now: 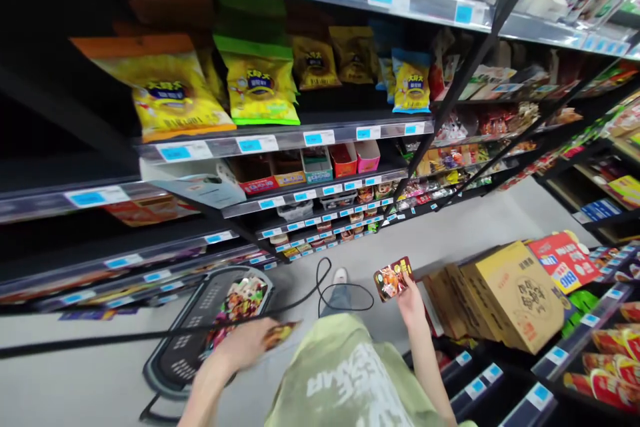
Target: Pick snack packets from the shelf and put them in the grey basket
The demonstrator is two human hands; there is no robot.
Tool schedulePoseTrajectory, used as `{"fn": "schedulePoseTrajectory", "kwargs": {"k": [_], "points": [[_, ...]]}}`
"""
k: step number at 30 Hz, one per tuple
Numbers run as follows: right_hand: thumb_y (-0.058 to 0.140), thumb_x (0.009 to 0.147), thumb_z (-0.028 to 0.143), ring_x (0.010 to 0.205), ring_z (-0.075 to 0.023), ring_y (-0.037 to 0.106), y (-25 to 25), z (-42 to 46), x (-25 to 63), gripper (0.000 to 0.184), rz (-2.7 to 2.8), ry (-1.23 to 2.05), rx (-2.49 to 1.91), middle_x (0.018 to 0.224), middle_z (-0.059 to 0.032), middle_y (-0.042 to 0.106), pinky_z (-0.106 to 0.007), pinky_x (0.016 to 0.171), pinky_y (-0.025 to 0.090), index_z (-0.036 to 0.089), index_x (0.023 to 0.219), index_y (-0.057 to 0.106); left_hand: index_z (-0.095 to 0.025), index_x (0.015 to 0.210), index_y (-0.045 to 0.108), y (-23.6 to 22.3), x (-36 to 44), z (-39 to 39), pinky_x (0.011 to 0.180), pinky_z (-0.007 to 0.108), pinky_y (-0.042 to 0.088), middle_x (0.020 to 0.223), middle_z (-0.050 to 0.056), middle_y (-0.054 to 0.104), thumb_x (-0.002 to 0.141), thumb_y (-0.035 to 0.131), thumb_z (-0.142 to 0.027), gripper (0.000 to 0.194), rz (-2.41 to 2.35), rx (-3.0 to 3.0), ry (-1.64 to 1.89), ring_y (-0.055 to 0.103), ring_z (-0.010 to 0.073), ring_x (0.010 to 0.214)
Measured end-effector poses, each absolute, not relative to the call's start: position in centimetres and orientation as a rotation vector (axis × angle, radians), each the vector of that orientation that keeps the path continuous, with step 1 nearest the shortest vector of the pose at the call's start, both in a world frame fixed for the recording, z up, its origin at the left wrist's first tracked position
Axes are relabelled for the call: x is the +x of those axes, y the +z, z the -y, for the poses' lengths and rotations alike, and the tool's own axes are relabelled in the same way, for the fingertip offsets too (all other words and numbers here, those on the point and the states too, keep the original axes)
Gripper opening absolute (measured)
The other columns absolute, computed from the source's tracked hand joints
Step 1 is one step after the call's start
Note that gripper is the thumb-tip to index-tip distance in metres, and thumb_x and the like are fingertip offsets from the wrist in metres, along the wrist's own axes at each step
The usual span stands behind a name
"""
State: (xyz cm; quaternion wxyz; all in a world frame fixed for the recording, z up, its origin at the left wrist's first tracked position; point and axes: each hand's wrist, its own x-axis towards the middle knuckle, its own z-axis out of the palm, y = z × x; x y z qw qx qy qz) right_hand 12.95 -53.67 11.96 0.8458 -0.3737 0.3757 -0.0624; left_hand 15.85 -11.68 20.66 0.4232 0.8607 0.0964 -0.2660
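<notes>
My right hand (411,301) is closed on a small dark red snack packet (393,278), held up in front of me above the floor. My left hand (245,345) hangs lower over a dark shopping basket (187,347) on the floor and grips another small red and orange packet (281,333); the hand is blurred by motion. The basket holds several colourful snack packets (239,303). My pale green shirt (345,373) fills the bottom middle, and one of my shoes (340,275) shows below it.
Dark shelving (280,141) with yellow snack bags and blue price labels rises on the left. Open cardboard boxes (510,293) sit on low shelves at the right, beside red packets (613,360). A black cable (320,280) loops across the grey aisle floor (480,227).
</notes>
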Motion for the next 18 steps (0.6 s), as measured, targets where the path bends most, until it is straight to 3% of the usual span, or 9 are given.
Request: {"fn": "schedulePoseTrajectory", "kwargs": {"k": [4,8,13,18], "points": [[0.087,0.068,0.033,0.083,-0.0220,0.077,12.6,53.5,14.8,0.033,-0.843,-0.159,-0.786,0.093,-0.0050,0.081,-0.033,0.077,0.063,0.018,0.094,0.074,-0.032,0.081,0.082,25.7,15.6,9.3,0.092,0.042,0.052,0.082,0.007,0.078,0.057,0.078,-0.028,0.025,-0.129,2.159,-0.786,0.069,0.0353,0.089],[0.085,0.068,0.035,0.067,-0.0244,0.075,13.2,53.1,17.1,0.029,-0.919,-0.069,-0.722,0.075,-0.0053,0.079,-0.037,0.066,0.062,0.018,0.086,0.071,-0.033,0.096,0.084,27.8,15.6,14.3,0.101,0.037,0.050,0.106,0.008,0.079,0.065,0.083,-0.039,0.032,0.048,1.829,-0.988,0.068,0.0346,0.106],[0.079,0.075,0.031,0.065,-0.0221,0.074,14.1,53.4,20.7,0.018,-0.944,-0.077,-0.697,0.073,-0.0042,0.078,-0.034,0.066,0.062,0.019,0.085,0.070,-0.021,0.104,0.080,22.2,18.7,25.8,0.099,0.036,0.051,0.108,0.009,0.079,0.070,0.083,-0.046,0.042,0.068,1.601,-0.808,0.067,0.0301,0.104],[0.071,0.078,0.024,0.070,-0.0205,0.075,15.4,54.0,25.4,0.011,-0.906,-0.154,-0.657,0.080,-0.0030,0.080,-0.032,0.070,0.062,0.020,0.089,0.071,-0.015,0.106,0.071,16.7,23.7,30.0,0.068,0.032,0.057,0.099,0.012,0.078,0.060,0.092,-0.044,0.058,-0.414,1.005,-0.632,0.072,0.0255,0.081]]}}
